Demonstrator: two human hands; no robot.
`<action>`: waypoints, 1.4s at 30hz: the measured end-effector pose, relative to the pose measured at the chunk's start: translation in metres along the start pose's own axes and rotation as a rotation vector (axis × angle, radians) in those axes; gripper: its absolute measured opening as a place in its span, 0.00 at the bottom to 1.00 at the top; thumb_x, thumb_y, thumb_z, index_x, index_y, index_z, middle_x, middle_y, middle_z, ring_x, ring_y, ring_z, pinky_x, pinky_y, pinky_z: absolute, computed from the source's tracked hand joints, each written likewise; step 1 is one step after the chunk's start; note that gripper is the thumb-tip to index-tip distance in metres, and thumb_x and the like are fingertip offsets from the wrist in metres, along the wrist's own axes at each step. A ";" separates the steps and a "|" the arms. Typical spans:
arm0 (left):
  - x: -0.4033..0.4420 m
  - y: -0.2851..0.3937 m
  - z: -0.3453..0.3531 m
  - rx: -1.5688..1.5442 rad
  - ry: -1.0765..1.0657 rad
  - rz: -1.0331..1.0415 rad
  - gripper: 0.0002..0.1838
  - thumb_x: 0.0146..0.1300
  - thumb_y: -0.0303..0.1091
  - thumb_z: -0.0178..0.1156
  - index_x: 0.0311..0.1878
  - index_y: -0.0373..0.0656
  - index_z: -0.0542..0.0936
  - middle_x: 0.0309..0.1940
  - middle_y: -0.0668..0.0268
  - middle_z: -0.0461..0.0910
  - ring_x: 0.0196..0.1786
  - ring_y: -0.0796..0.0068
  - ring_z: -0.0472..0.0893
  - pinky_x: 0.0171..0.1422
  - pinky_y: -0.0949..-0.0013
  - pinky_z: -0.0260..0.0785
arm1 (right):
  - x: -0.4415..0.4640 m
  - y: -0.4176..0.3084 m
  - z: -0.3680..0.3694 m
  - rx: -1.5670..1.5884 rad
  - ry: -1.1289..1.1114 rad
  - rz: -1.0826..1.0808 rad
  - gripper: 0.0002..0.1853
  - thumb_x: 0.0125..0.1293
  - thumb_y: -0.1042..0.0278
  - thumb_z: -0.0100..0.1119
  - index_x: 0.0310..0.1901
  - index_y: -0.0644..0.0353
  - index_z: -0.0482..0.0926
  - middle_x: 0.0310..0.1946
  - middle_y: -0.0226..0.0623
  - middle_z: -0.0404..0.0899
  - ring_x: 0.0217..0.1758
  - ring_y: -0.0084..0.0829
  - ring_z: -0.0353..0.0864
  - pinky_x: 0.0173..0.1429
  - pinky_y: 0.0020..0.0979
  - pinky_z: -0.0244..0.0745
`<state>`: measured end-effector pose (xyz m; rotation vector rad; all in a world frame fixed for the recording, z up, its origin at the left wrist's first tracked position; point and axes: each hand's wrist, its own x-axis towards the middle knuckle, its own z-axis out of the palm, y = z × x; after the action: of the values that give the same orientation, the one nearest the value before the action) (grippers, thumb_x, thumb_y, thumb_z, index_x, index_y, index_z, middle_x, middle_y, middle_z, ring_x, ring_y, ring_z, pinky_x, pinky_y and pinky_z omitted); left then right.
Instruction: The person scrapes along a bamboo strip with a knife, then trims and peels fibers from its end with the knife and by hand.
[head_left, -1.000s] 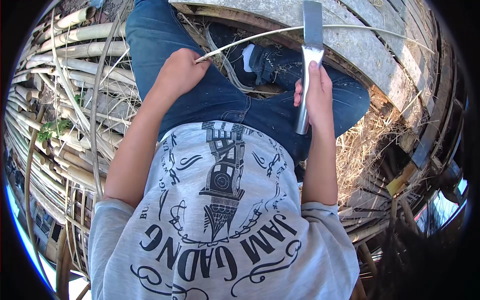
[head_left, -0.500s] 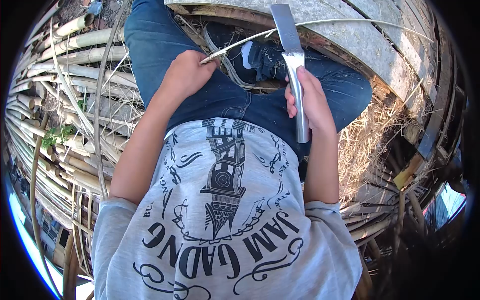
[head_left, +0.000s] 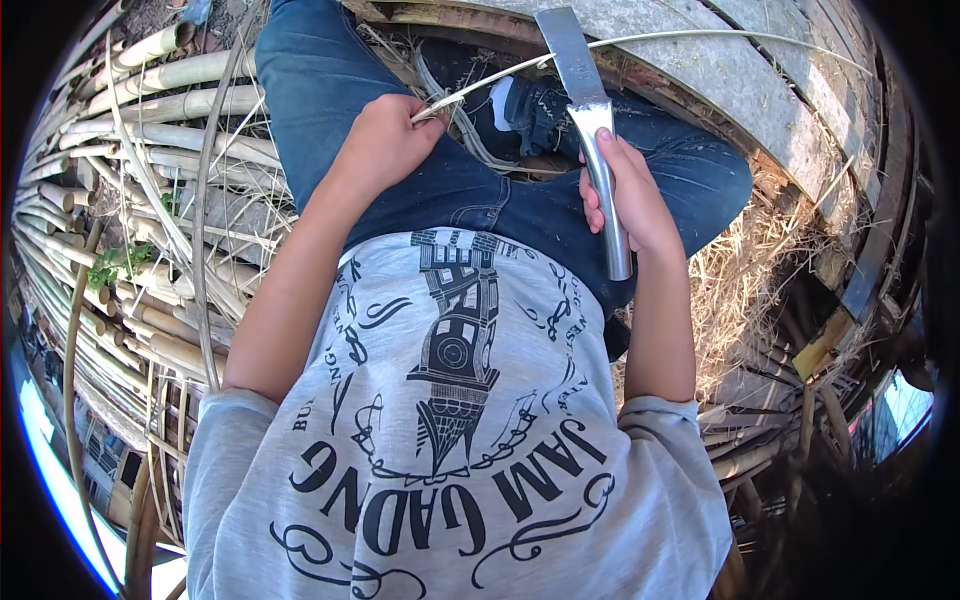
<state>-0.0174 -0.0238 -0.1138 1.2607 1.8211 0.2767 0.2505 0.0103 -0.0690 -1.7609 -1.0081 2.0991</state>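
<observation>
In the head view, we look down at a person sitting with bent legs in blue jeans (head_left: 330, 70) and a gray shirt (head_left: 450, 350). We see the left hand (head_left: 390, 145) closed tight, with its thumb and fingers pinching one end of a thin, pale strip (head_left: 710, 33). The strip goes up past a dark shoe (head_left: 465, 90), behind a knife, and out over the gray boards (head_left: 700, 65) at the top right. It bends a little, like a bow. We see the right hand (head_left: 632, 190) wrapped around the shiny handle of the knife (head_left: 588, 125), thumb on top. The flat blade crosses over the strip, but we can't tell if they touch. A tiny sliver sticks out just beside the blade. On the left we see lots of bamboo poles (head_left: 180, 140) and some green leaves (head_left: 118, 262). Dry straw-like bits (head_left: 730, 300) lie by the right knee.
</observation>
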 end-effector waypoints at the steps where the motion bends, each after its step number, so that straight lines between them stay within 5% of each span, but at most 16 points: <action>1: 0.002 0.002 0.000 0.009 -0.006 0.000 0.18 0.65 0.42 0.62 0.32 0.32 0.82 0.15 0.58 0.73 0.20 0.72 0.71 0.30 0.62 0.65 | 0.001 0.001 -0.005 0.008 0.007 -0.005 0.23 0.77 0.44 0.40 0.41 0.60 0.69 0.15 0.30 0.68 0.08 0.20 0.63 0.13 0.25 0.62; 3: 0.002 0.004 -0.002 0.013 -0.009 0.016 0.18 0.65 0.41 0.62 0.32 0.32 0.82 0.15 0.59 0.73 0.20 0.72 0.71 0.30 0.62 0.64 | 0.001 0.002 -0.019 0.317 -0.291 0.110 0.23 0.76 0.44 0.42 0.41 0.60 0.70 0.16 0.31 0.68 0.11 0.20 0.66 0.16 0.25 0.65; 10: 0.002 0.007 0.002 -0.007 0.013 0.065 0.17 0.64 0.41 0.63 0.34 0.32 0.82 0.15 0.58 0.73 0.19 0.71 0.70 0.29 0.62 0.64 | 0.012 0.013 0.001 0.106 0.283 -0.184 0.22 0.78 0.45 0.39 0.43 0.60 0.68 0.15 0.30 0.67 0.11 0.21 0.65 0.16 0.25 0.65; 13: 0.003 0.001 0.010 0.068 0.023 0.134 0.16 0.63 0.40 0.64 0.33 0.32 0.81 0.16 0.58 0.73 0.19 0.68 0.70 0.29 0.62 0.65 | -0.001 0.010 0.020 -0.111 0.071 -0.106 0.21 0.77 0.46 0.41 0.42 0.59 0.68 0.16 0.31 0.69 0.12 0.22 0.68 0.16 0.25 0.66; 18: 0.000 0.006 0.007 0.051 0.030 0.087 0.16 0.62 0.39 0.64 0.31 0.32 0.80 0.16 0.57 0.73 0.19 0.65 0.71 0.30 0.60 0.65 | 0.003 0.009 0.006 -0.036 0.005 -0.052 0.22 0.76 0.43 0.43 0.42 0.57 0.69 0.15 0.30 0.67 0.11 0.20 0.66 0.15 0.25 0.64; 20: -0.001 0.002 0.005 0.054 0.036 0.072 0.16 0.62 0.39 0.64 0.30 0.33 0.80 0.16 0.57 0.72 0.19 0.65 0.71 0.30 0.60 0.65 | 0.005 0.013 -0.007 0.377 -0.293 0.112 0.23 0.76 0.41 0.40 0.41 0.57 0.69 0.15 0.28 0.65 0.10 0.19 0.63 0.14 0.24 0.62; 25: 0.003 0.004 0.005 0.052 0.035 0.100 0.16 0.62 0.39 0.64 0.29 0.32 0.79 0.15 0.56 0.72 0.19 0.63 0.72 0.30 0.59 0.65 | 0.008 0.015 0.004 0.355 -0.130 -0.012 0.23 0.76 0.42 0.38 0.41 0.56 0.68 0.14 0.28 0.65 0.10 0.20 0.63 0.14 0.24 0.62; 28: 0.004 0.005 0.006 0.052 0.044 0.102 0.16 0.61 0.39 0.65 0.28 0.32 0.78 0.16 0.56 0.72 0.20 0.63 0.72 0.31 0.59 0.66 | 0.012 0.017 0.013 0.163 0.276 -0.187 0.21 0.77 0.46 0.41 0.40 0.58 0.68 0.15 0.30 0.66 0.12 0.20 0.66 0.17 0.26 0.66; 33: 0.005 0.007 0.006 0.087 0.055 0.141 0.16 0.61 0.39 0.65 0.30 0.32 0.79 0.16 0.56 0.73 0.20 0.62 0.73 0.31 0.59 0.67 | -0.001 0.007 0.023 -0.107 0.046 -0.098 0.22 0.76 0.46 0.44 0.42 0.62 0.70 0.16 0.31 0.69 0.13 0.20 0.69 0.16 0.26 0.66; 36: 0.005 0.006 0.005 0.088 0.065 0.108 0.15 0.60 0.39 0.65 0.31 0.32 0.79 0.17 0.55 0.73 0.21 0.62 0.73 0.31 0.59 0.67 | 0.008 0.013 0.016 0.313 -0.243 0.070 0.24 0.76 0.40 0.39 0.40 0.57 0.68 0.13 0.27 0.63 0.08 0.19 0.61 0.13 0.24 0.60; 40: 0.006 0.002 0.002 0.087 0.040 0.111 0.16 0.60 0.39 0.66 0.32 0.31 0.79 0.17 0.56 0.73 0.21 0.63 0.72 0.31 0.59 0.67 | 0.009 0.016 0.019 0.385 -0.267 0.064 0.25 0.76 0.40 0.38 0.40 0.57 0.68 0.12 0.27 0.63 0.07 0.19 0.60 0.12 0.25 0.59; 42: 0.007 0.003 0.002 0.079 0.037 0.103 0.16 0.60 0.39 0.66 0.32 0.31 0.79 0.17 0.56 0.73 0.21 0.63 0.73 0.31 0.59 0.67 | 0.011 0.013 0.021 0.326 -0.008 -0.040 0.23 0.76 0.43 0.40 0.40 0.57 0.68 0.13 0.27 0.64 0.09 0.20 0.62 0.13 0.25 0.61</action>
<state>-0.0148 -0.0171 -0.1163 1.4158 1.8163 0.2895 0.2313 -0.0011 -0.0848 -1.5598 -0.6498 2.1049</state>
